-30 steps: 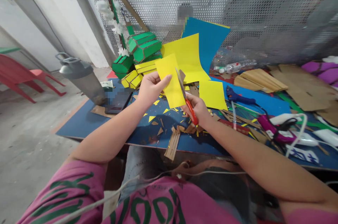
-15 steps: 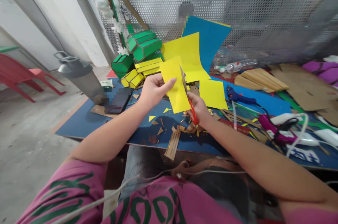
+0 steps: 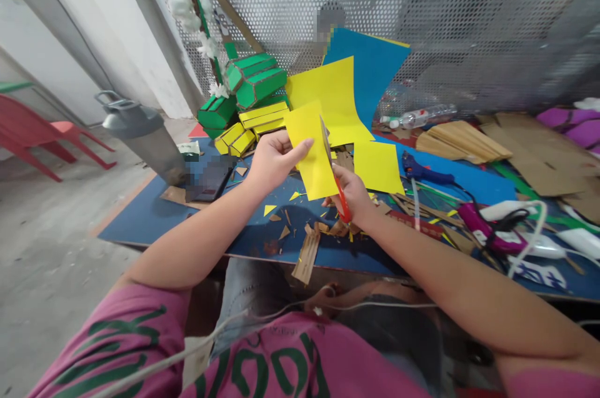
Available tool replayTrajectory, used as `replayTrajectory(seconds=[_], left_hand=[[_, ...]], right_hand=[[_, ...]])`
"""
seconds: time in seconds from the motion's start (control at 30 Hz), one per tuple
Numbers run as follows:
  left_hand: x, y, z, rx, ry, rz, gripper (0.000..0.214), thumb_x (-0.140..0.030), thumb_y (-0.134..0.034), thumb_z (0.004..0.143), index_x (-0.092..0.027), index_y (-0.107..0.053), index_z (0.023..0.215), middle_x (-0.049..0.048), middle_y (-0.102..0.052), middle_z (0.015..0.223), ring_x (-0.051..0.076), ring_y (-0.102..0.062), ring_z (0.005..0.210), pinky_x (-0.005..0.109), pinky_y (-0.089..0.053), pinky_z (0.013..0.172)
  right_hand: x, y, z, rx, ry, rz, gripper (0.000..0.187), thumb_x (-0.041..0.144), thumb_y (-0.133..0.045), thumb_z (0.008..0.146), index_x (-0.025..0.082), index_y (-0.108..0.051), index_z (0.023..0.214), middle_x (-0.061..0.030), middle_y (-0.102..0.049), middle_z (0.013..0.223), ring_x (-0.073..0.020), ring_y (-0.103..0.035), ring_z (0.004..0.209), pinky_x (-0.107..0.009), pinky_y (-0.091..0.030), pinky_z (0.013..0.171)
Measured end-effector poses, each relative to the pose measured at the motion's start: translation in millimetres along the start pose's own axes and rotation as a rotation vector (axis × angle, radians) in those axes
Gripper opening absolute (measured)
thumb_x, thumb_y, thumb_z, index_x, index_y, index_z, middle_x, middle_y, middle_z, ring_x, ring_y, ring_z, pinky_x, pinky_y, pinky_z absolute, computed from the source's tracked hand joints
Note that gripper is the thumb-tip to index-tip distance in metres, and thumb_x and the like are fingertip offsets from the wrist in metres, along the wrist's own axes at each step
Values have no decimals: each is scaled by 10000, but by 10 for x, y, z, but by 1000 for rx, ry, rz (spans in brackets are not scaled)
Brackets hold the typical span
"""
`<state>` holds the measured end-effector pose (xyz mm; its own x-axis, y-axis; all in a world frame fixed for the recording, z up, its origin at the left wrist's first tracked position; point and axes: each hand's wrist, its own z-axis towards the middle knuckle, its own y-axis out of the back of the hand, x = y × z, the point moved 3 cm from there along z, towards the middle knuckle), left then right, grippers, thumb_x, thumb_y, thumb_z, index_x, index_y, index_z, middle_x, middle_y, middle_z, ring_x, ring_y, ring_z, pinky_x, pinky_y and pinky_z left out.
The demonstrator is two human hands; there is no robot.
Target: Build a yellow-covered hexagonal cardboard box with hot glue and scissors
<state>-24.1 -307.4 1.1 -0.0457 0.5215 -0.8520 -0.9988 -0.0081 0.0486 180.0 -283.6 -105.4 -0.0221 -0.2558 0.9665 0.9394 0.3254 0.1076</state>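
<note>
My left hand [image 3: 275, 159] pinches a small sheet of yellow paper [image 3: 313, 167] by its left side, thumb on the front face. In my right hand [image 3: 352, 195] is a pair of scissors [image 3: 344, 199] with red handles, fingers closed round them. The blades point up and away, lying along the right edge of the sheet; part of them is hidden behind the paper. Paper and scissors are held above the blue tabletop [image 3: 253, 232]. Behind stand a larger curved yellow sheet [image 3: 328, 89] and a blue sheet [image 3: 375, 70]. A yellow square piece [image 3: 379, 167] lies just right.
Green boxes [image 3: 257, 80] and yellow boxes [image 3: 235, 140] sit at the back left, near a grey bottle [image 3: 145, 142] and a phone [image 3: 213, 178]. On the right lie a blue glue gun [image 3: 426, 171], a magenta tool [image 3: 490, 229], cables and cardboard [image 3: 539, 154]. Scraps litter the front.
Both hands stay almost in place. The scissors' handles have shifted very slightly, and the fingers of my right hand have moved a little.
</note>
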Motion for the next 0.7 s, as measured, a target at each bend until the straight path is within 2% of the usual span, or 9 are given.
replayTrajectory(seconds=[0.3, 0.53, 0.7], left_hand=[[-30, -15, -1, 6, -19, -33, 606, -770, -919, 819, -198, -727, 768, 2, -671, 650, 97, -562, 550, 214, -458, 484], [-75, -11, -17, 11, 0, -21, 630, -788, -926, 801, -191, -729, 752, 8, -675, 649, 101, -571, 559, 214, -457, 478], [-40, 22, -10, 10, -11, -63, 586, -759, -926, 834, -195, -764, 816, 10, -711, 691, 105, -606, 570, 215, -484, 501]], right_hand=[[126, -44, -23, -45, -68, -42, 339, 352, -896, 714, 271, -813, 1033, 41, -722, 770, -178, -635, 458, -384, -628, 446], [60, -26, -21, -43, -65, -58, 425, 335, -888, 759, 288, -840, 1178, 21, -822, 944, -158, -648, 464, -359, -618, 443], [22, -11, 7, -53, -82, -77, 275, 352, -880, 754, 265, -813, 1006, 50, -736, 765, -165, -629, 447, -338, -576, 415]])
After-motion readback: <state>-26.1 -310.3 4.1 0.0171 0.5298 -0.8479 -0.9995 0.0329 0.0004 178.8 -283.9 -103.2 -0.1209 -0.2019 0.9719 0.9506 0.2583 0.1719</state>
